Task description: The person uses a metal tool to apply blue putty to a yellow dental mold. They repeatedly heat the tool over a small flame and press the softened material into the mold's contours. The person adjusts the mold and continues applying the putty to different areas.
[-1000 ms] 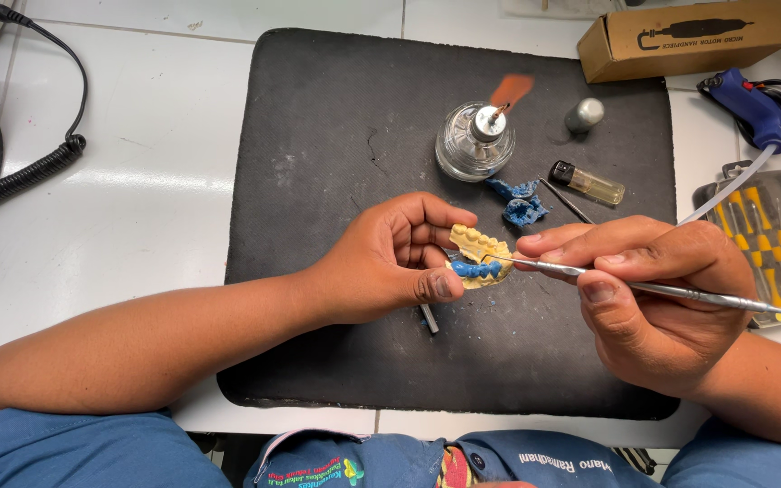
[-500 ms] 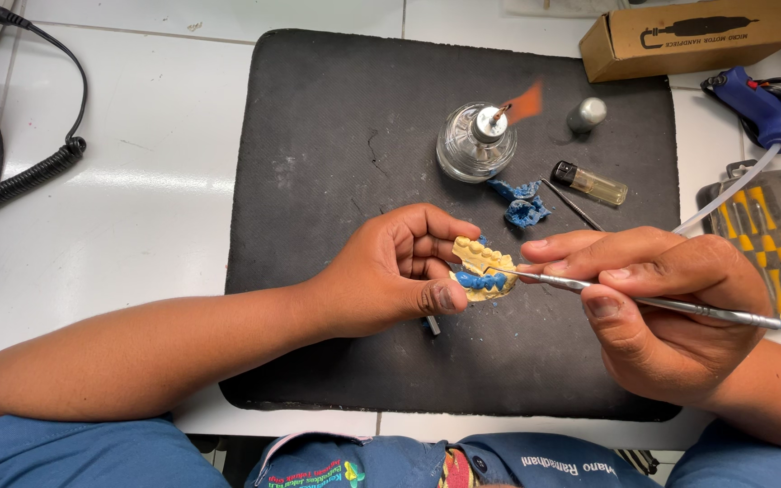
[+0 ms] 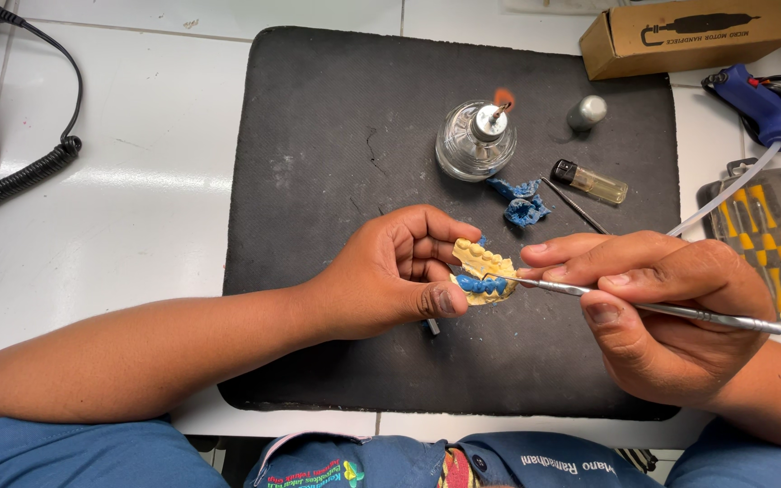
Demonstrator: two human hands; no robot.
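Observation:
My left hand (image 3: 399,271) grips a small yellow dental cast (image 3: 481,267) with blue wax (image 3: 484,286) on its teeth, held above the black mat (image 3: 336,136). My right hand (image 3: 662,307) pinches a thin metal carving tool (image 3: 680,312) like a pen. The tool's tip touches the blue wax on the cast. Both hands hover near the mat's front half.
A glass spirit lamp (image 3: 476,140) burns with a small flame at the mat's back. Blue wax scraps (image 3: 522,203), a lighter (image 3: 591,182) and a small metal cap (image 3: 587,112) lie near it. A screwdriver set (image 3: 775,230), blue tool (image 3: 757,99) and cardboard box (image 3: 698,36) sit right; a coiled cable (image 3: 20,176) left.
The tool tip has stayed on the wax while both hands shifted slightly. The lamp flame has flickered and shrunk.

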